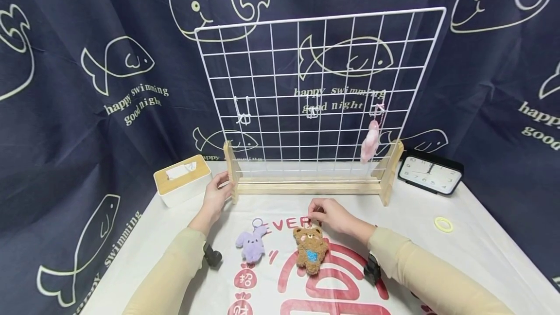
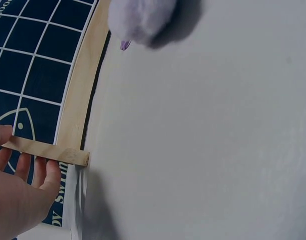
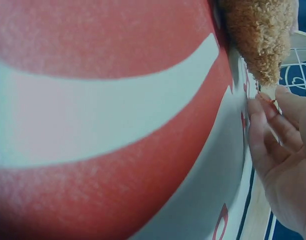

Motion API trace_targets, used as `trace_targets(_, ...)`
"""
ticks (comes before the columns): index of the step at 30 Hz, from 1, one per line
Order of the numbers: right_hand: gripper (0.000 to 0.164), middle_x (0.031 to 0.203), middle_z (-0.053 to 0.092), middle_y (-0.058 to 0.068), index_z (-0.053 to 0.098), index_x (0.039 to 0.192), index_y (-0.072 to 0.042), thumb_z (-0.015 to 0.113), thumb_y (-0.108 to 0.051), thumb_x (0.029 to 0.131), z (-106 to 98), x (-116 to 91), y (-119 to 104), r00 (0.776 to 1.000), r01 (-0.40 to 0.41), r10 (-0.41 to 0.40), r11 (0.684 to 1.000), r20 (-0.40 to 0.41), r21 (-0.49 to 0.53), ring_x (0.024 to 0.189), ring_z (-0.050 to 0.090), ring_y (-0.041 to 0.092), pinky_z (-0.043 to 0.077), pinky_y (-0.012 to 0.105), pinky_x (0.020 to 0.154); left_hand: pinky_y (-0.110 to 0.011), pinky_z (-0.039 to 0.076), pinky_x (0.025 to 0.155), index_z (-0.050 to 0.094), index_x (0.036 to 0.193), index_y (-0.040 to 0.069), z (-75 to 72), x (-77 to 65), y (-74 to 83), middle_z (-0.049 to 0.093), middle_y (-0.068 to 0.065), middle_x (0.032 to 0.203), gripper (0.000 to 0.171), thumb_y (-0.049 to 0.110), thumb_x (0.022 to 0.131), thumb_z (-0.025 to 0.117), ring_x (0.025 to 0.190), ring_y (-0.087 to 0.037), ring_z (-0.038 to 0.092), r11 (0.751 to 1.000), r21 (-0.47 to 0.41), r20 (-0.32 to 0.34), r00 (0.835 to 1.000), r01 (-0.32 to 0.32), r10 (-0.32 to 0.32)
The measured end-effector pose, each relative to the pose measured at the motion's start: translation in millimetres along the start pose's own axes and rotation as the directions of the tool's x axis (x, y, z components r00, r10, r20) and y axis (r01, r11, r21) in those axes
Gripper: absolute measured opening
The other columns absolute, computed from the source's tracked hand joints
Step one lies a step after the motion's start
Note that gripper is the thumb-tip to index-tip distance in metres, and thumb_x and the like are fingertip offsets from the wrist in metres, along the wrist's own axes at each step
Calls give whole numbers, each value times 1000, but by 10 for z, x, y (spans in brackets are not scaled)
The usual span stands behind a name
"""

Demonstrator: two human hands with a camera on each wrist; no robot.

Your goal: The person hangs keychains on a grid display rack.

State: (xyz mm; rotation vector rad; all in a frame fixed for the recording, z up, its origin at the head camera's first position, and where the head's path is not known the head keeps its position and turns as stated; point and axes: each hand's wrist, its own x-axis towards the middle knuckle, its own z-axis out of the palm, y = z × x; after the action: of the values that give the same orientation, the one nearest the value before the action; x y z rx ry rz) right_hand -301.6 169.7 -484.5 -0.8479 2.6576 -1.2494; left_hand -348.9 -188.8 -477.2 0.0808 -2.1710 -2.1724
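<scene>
My left grip [image 1: 216, 196] clamps the wooden upright [image 1: 231, 159], likely steadying it! Right grip [image 1: 334, 215] pinches the cord [image 3: 272, 101], bear [image 1: 311, 249] just beside.

- The left hand [image 1: 217, 197] held the left wooden upright [image 1: 232, 169] of a white wire rack [image 1: 306, 188].
- The right hand [image 1: 332, 215] pinched the top of a brown bear plush [image 1: 311, 252] on the table [image 1: 477, 261].
- A purple rabbit plush [image 1: 252, 245] lay left of the bear.
- A pink plush [image 1: 370, 144] hung from the rack's right side.
- A tissue box [image 1: 183, 181] and a clock [image 1: 430, 174] flanked the rack.

A tissue box [image 1: 184, 182] sits left — a clock [image 1: 430, 173] right.
</scene>
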Motion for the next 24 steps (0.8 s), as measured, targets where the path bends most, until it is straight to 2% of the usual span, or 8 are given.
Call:
trace_targets(5, 15, 77, 69, 4, 62, 85, -10, 68, -2, 96, -25, -9, -30, 1000, 24, -24, 999, 11, 33, 68, 64, 22, 53, 24, 55, -48, 44, 112, 45, 147, -2, -2, 3, -1, 47, -23, 144, 48, 1, 101, 58, 132, -40, 48, 1000, -3, -4, 1000, 1, -1)
trace_targets(12, 15, 80, 68, -2, 65, 87, -11, 72, 2, 91, -67, -7, -97, 996, 79, -77, 996, -51, 47, 71, 61, 9, 54, 24, 57, -48, 43, 113, 44, 149, -2, 5, -15, 16, 46, -24, 146, 50, 2, 101, 58, 134, -41, 46, 1000, -2, -1, 1000, 3, -3)
trace_targets(17, 13, 84, 68, -5, 66, 89, -11, 73, 0, 92, -117, -5, -156, 995, 75, -71, 995, -71, 61, 79, 64, 9, 59, 27, 60, -49, 42, 114, 44, 149, -1, 4, -17, 24, 45, -24, 147, 50, 3, 101, 59, 136, -41, 45, 1000, -2, 2, 1000, 11, -11)
trace_targets(24, 9, 85, 69, -4, 68, 91, -10, 74, -3, 92, -203, -30, -276, 991, 96, -91, 994, -101, 49, 80, 64, 10, 59, 30, 65, -54, 39, 115, 40, 149, -5, -2, 10, 38, 43, -28, 147, 50, -1, 102, 56, 137, -46, 42, 999, 8, 15, 999, 32, -32)
